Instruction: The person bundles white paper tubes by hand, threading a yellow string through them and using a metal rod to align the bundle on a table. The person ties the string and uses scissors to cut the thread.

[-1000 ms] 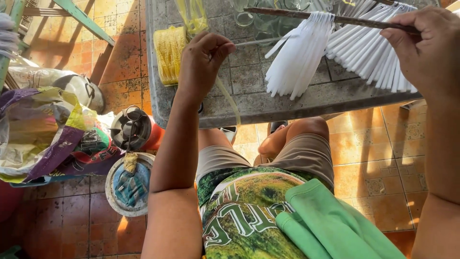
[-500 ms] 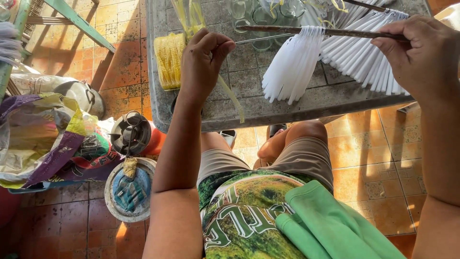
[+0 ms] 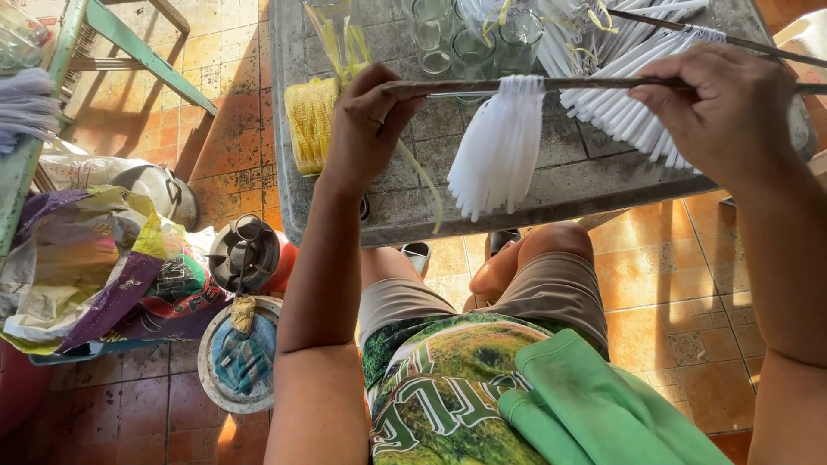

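Note:
My left hand [image 3: 366, 129] grips one end of a thin dark stick [image 3: 568, 84] held level over a grey stone table [image 3: 551, 189]. My right hand [image 3: 719, 112] holds the stick's other end. A bunch of white strips [image 3: 500, 146] hangs from the stick between my hands. A pale yellow strip [image 3: 426, 185] trails down from my left hand past the table edge. More white strips [image 3: 620, 108] fan out on the table under another stick [image 3: 715, 39].
A yellow bundle [image 3: 308, 125] and clear glass cups [image 3: 469, 39] lie on the table. Left of my knees are crumpled sacks [image 3: 95, 275], a dark round burner [image 3: 245, 251], a round tin lid with cloth [image 3: 237, 362] and a green frame [image 3: 129, 52]. A green cloth [image 3: 594, 405] rests on my lap.
The stick with the hanging white strips has come lower and nearer to me. My left hand now grips its end, and both hands have spread along it.

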